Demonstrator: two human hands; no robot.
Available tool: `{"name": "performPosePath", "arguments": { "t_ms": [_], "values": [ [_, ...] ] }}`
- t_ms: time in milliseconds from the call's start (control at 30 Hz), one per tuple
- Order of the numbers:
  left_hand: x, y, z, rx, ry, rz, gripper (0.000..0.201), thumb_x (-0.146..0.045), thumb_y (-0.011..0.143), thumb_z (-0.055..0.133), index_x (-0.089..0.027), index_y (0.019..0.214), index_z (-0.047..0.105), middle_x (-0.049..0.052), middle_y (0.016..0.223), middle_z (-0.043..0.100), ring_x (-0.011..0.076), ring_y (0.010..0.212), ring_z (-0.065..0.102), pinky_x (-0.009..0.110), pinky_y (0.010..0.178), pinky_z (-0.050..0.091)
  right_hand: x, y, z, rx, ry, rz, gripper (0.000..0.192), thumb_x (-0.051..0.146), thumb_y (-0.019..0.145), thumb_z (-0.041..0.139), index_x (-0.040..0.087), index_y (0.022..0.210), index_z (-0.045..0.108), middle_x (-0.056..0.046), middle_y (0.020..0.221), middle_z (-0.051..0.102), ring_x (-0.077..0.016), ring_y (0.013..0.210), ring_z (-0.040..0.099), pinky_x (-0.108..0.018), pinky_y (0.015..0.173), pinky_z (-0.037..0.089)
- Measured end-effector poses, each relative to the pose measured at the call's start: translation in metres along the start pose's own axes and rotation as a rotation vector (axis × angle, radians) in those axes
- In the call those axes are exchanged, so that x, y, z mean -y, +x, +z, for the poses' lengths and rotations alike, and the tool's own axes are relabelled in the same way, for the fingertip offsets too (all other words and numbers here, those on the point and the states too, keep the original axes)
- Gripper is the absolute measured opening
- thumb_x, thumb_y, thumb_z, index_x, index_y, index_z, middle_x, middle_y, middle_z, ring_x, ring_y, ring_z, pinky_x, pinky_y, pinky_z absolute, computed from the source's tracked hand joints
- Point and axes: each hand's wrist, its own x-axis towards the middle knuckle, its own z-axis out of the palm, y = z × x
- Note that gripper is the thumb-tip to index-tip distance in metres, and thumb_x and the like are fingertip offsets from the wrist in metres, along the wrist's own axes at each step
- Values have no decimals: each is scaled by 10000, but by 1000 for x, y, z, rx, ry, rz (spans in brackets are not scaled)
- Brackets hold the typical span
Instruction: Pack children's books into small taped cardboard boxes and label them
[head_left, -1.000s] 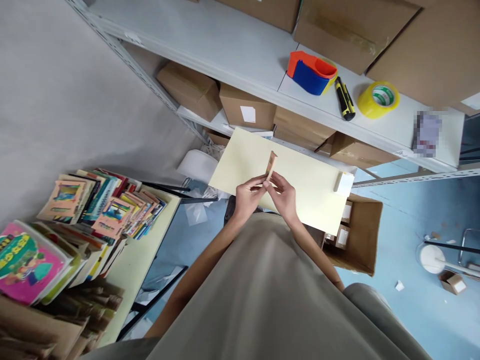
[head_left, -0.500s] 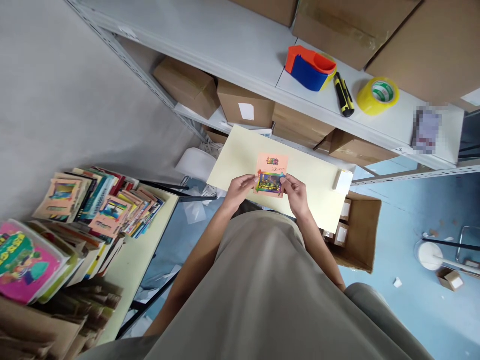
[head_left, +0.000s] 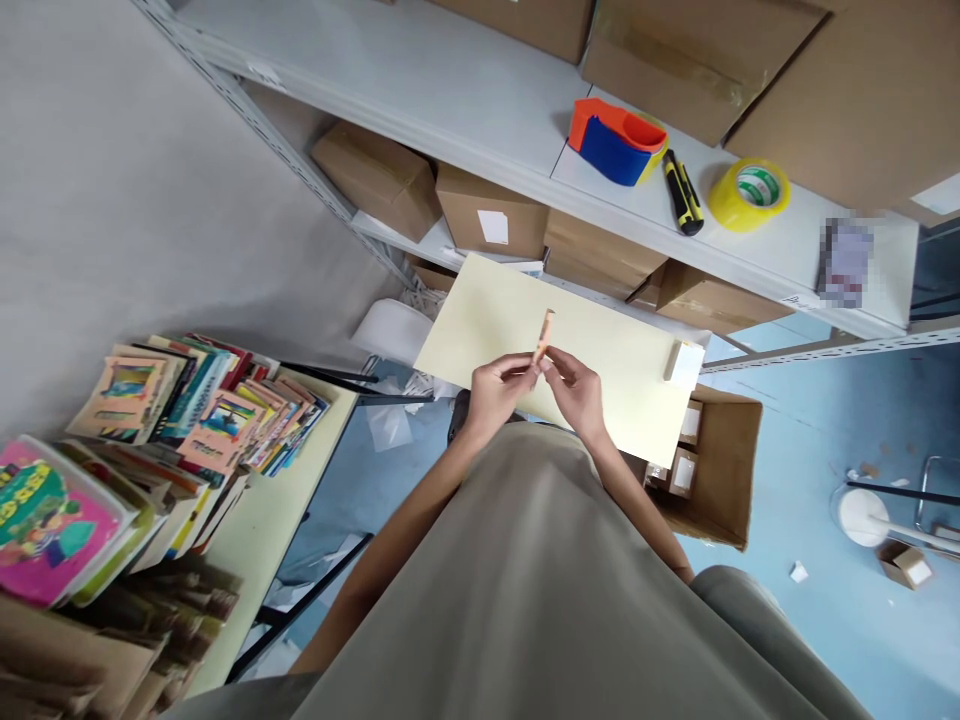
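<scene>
Pale yellow table (head_left: 600, 400) stands below grey metal shelving (head_left: 480, 110), floor blue beneath; both hands meet above the table's near edge. Left hand (head_left: 499, 392) and right hand (head_left: 576, 392) have their fingertips pinched on the lower end of one thin booklet (head_left: 544, 336), now edge-on to the camera; half a second ago its printed cover faced up, so it has been turned in the hands, seemingly for inspection of both sides. Count on the upper shelf: one orange-and-blue tape dispenser (head_left: 616, 142); one utility knife (head_left: 681, 194); one yellow tape roll (head_left: 748, 194). One small pale block (head_left: 684, 362) lies on the table's right end; one open carton (head_left: 712, 470) sits beneath; many stacked books (head_left: 187, 410) occupy the left table.
</scene>
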Motion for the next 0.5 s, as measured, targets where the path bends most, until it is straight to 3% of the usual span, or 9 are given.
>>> {"name": "performPosePath", "arguments": {
  "t_ms": [67,133,200,367,500],
  "values": [
    [-6,-10,7,44,64,90,417,-630,926,904,-234,1054,924,94,1158,899,251,974,841,405,946,701,4,-2,4,-17,17,-14,580,789,960,812,246,1163,845,-87,1100,889,-278,980,843,-396,855,707],
    [-9,-15,8,93,91,144,375,-592,946,898,-251,1100,922,100,1270,887,271,1100,847,424,1040,694,6,-2,2,-46,-12,-34,566,799,990,766,235,952,786,-33,821,791,-208,725,730,-331,676,616],
    [-7,-14,3,129,90,143,388,-577,943,906,-251,1152,910,111,1298,878,281,1153,840,436,1067,687,5,1,-4,-53,-47,-48,609,816,1006,727,236,819,703,10,679,660,-165,619,597,-303,586,505],
    [13,4,-25,-20,71,20,558,-647,874,945,-214,1212,843,120,1193,858,238,988,817,376,890,687,1,5,-16,16,-14,-20,606,825,978,748,229,875,740,12,707,656,-179,701,617,-302,657,516],
    [25,11,-38,41,-37,-141,692,-778,795,957,-189,1144,858,115,1094,868,263,999,814,398,923,686,-1,3,-15,87,12,-5,614,836,961,767,223,977,801,-15,815,765,-206,772,692,-317,704,569]
  ]
}}
